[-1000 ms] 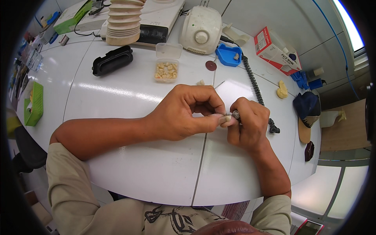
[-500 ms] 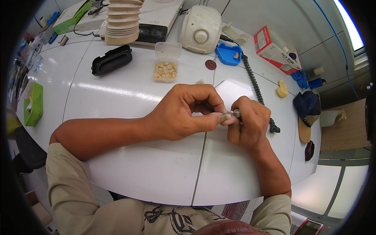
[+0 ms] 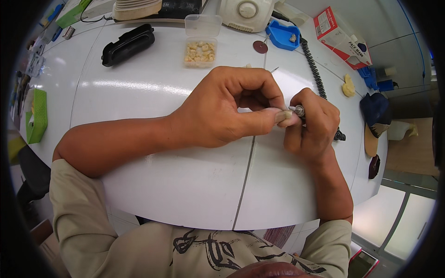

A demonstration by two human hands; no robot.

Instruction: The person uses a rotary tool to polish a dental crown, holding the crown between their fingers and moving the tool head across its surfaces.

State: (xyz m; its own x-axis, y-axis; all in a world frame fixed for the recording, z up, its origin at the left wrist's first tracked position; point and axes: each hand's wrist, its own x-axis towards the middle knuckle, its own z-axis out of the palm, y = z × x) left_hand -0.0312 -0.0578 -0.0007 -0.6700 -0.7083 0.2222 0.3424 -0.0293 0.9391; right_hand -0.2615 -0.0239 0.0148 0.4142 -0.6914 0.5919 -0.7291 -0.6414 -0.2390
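Note:
My left hand (image 3: 227, 109) is closed, its thumb and fingertips pinched together over the white table. A small pale piece (image 3: 289, 112) shows at those fingertips; its shape is mostly hidden. Against it, my right hand (image 3: 319, 124) grips a rotary handpiece (image 3: 300, 110), whose metal nose points left toward the pinch. The fingers of both hands meet there. The handpiece's body is covered by my right hand, and its dark rear end (image 3: 340, 135) comes out below the knuckles. Beyond my left hand, an open clear plastic box (image 3: 200, 64) holds several small yellowish tooth-like pieces.
A black coiled cord (image 3: 311, 65) runs from the cream control unit (image 3: 247, 11) past my right hand. Farther back lie a black case (image 3: 127, 45), a dark red disc (image 3: 260, 47) and a blue tray (image 3: 278, 38). At right are a mask box (image 3: 340, 39) and a cap (image 3: 374, 116).
The view has tilted down and shifted, so the table's things sit higher in the picture. Both hands keep the same grips, close together.

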